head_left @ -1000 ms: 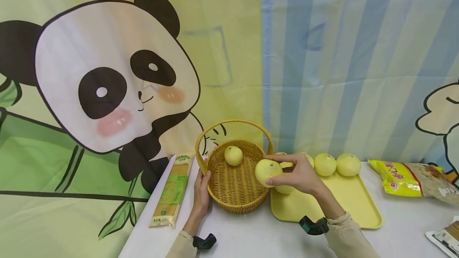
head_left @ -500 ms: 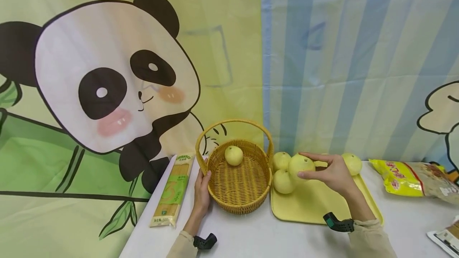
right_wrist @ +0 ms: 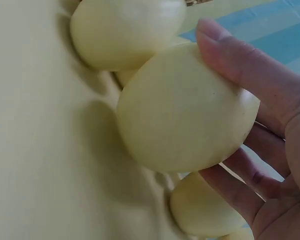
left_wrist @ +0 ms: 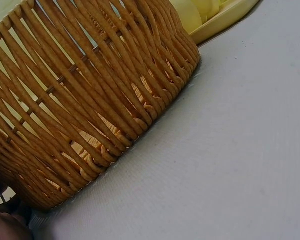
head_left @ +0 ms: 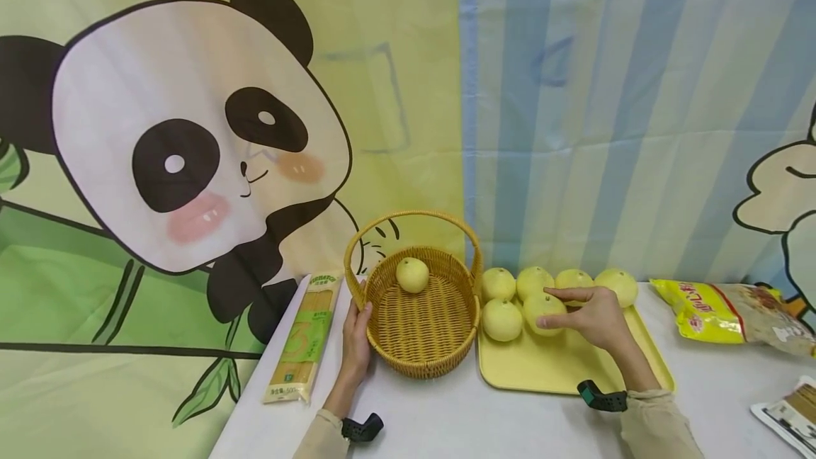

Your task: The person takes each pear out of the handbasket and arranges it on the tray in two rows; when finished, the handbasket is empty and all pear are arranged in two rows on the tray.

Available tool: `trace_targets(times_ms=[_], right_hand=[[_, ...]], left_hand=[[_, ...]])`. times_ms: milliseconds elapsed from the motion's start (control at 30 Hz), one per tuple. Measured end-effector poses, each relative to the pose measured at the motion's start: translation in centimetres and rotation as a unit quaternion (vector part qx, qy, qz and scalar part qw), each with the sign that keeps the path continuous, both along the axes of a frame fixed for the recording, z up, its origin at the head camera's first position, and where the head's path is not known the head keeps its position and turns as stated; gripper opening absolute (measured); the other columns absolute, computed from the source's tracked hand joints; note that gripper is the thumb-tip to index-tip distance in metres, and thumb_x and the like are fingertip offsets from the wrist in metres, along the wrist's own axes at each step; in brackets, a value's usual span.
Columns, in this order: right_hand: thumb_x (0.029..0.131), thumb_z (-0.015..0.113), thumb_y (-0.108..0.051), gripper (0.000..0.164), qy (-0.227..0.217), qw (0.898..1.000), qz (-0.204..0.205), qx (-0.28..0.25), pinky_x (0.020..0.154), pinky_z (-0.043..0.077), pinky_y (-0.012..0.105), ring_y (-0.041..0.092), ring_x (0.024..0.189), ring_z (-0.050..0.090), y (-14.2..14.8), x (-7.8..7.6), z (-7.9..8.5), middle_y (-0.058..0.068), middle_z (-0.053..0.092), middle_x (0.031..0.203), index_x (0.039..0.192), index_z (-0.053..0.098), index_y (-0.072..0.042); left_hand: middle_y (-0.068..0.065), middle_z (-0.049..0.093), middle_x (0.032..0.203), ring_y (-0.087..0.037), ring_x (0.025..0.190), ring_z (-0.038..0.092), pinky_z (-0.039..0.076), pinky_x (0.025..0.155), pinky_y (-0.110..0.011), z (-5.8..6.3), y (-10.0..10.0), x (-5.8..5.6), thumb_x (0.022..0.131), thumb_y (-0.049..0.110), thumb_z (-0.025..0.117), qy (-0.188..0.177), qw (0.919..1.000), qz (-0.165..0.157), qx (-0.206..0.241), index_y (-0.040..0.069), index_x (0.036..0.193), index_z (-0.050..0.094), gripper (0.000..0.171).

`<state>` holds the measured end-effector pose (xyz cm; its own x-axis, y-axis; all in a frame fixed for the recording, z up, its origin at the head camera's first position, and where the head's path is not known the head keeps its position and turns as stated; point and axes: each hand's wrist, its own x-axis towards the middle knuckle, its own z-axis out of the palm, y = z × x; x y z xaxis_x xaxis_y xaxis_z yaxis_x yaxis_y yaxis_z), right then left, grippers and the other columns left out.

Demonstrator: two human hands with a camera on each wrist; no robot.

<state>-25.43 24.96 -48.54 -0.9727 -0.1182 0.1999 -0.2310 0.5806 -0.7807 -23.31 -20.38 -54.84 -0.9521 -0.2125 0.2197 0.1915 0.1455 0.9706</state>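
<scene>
My right hand (head_left: 593,314) holds a round pale yellow pear (head_left: 543,317) between thumb and fingers, low over the yellow tray (head_left: 523,374). In the right wrist view the thumb lies along one side of this pear (right_wrist: 185,112), the fingers behind it. Another pear (head_left: 501,320) sits just left of it, and several more (head_left: 534,282) line the tray's back. At the left side of the wicker basket (head_left: 423,367), my left hand (head_left: 357,342) holds its wall near the handle's foot; most of its fingers are hidden. A single pear (head_left: 412,275) lies inside the basket.
Left of the basket lies a pack of noodles (head_left: 304,338). A yellow food bag (head_left: 707,314) is right of the tray, and another packet (head_left: 790,416) lies at the right edge. A printed panda curtain (head_left: 408,91) hangs behind the white table (head_left: 446,423).
My right hand has carried the pear from beside the basket's right rim rightward over the tray, then lowered it beside the other pears. The left hand stays at the basket.
</scene>
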Motion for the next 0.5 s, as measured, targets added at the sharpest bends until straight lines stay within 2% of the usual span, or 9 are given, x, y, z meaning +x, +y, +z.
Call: trace_targets(times_ms=[133,333,500], right_hand=[[0.067,0.100,-0.048,0.065,-0.002,1.000,-0.003,0.015,0.078,0.058,0.024,0.042,0.119,0.070,-0.10,-0.17,-0.65,0.021,0.074,0.129,0.121,0.082,-0.017],[0.065,0.100,-0.051,0.065,0.001,1.000,-0.013,0.029,0.074,0.060,0.026,0.040,0.112,0.074,-0.20,0.14,-0.50,0.021,0.076,0.126,0.119,0.083,-0.018],[0.065,0.100,-0.046,0.064,0.019,0.999,0.012,0.042,0.077,0.065,0.033,0.037,0.106,0.076,-0.11,0.36,-0.23,0.019,0.079,0.119,0.118,0.083,-0.015]], left_hand=[[0.002,0.033,0.173,-0.020,0.161,0.028,0.019,0.133,-0.045,0.08,-0.05,-0.01,0.114,0.042,0.040,-0.001,1.0000,0.004,0.004,0.024,0.169,0.030,0.059],[-0.001,0.031,0.175,-0.025,0.162,0.028,0.019,0.133,-0.049,0.06,-0.06,-0.05,0.114,0.039,0.040,0.001,1.0000,0.001,-0.001,0.020,0.170,0.028,0.060],[-0.001,0.030,0.175,-0.025,0.162,0.028,0.019,0.133,-0.048,0.05,0.00,-0.01,0.114,0.038,0.039,0.000,1.0000,0.000,-0.001,0.021,0.170,0.027,0.059]])
